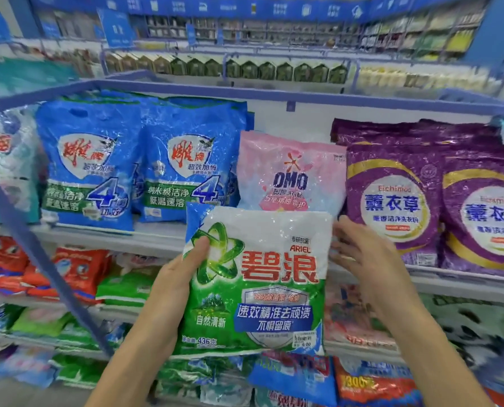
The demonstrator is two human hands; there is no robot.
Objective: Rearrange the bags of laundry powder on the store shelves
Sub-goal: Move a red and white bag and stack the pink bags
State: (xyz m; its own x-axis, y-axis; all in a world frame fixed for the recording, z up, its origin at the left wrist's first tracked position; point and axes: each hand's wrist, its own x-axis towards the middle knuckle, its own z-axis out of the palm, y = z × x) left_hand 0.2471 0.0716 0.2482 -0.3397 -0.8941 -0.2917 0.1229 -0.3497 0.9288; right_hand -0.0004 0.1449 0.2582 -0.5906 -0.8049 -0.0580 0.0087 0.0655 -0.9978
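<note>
The step in hand looks like placing a single bag into the row. The left hand (183, 268) grips the green-and-white Ariel bag (262, 283) at its upper left edge, thumb across the front by the star logo and fingers hidden behind it. The bag is held upright in the air, face toward the camera, in front of the shelves and resting on nothing. The right hand (365, 254) sits at the bag's upper right edge with its fingers loosely spread. Whether the fingertips touch the plastic or hover just beside it cannot be told.

Just behind the top of the held bag stands a pink OMO bag (292, 174) on the upper shelf (156, 233), between two blue bags (89, 163) on its left and purple lavender bags (392, 201) on its right. The OMO bag fills most of that gap, so the Ariel bag would likely go in front of it, or the pink bag would have to move first.

The next move probably calls for the right hand to close on the free edge, so both hands can lift the soft, slumping bag level to the shelf lip and stand it upright without tipping its neighbours.

Farther off, more stocked shelves are too blurred to read.
</note>
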